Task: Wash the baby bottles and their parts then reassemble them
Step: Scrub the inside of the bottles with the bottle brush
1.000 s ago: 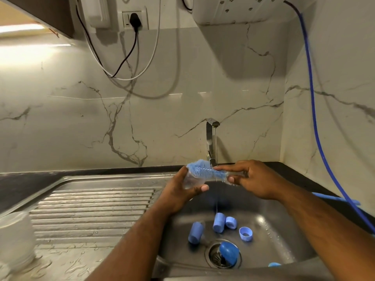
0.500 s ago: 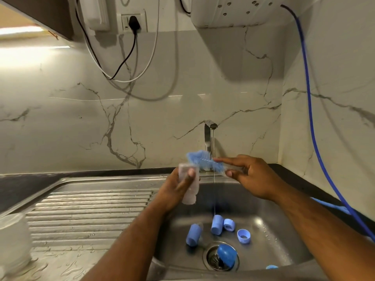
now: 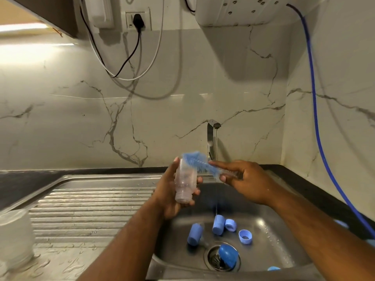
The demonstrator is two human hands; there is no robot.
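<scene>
Two hands hover above the sink (image 3: 274, 240): left hand (image 3: 170, 191) grips a clear baby bottle (image 3: 185, 181), right hand (image 3: 247, 179) pinches a blue bottle brush (image 3: 199, 162), its handle blurred. Blue caps (image 3: 218, 224) lie below, one cut off.

white marble wall (image 3: 182, 110) with grey veins stands behind a steel sink (image 3: 284, 236) and turns a corner at the right. high up, a socket (image 3: 138, 17) holds a black plug; a black cord (image 3: 139, 37) drops from it and a white cord (image 3: 161, 31) loops beside. a white appliance (image 3: 253, 11) hangs to the right — a blue hose (image 3: 314, 98) runs down from it along the side wall. a dark cabinet (image 3: 60, 13) sits top left, warm light (image 3: 20, 27) under it. the counter (image 3: 30, 179) is black, the drainboard (image 3: 91, 209) wet.
</scene>
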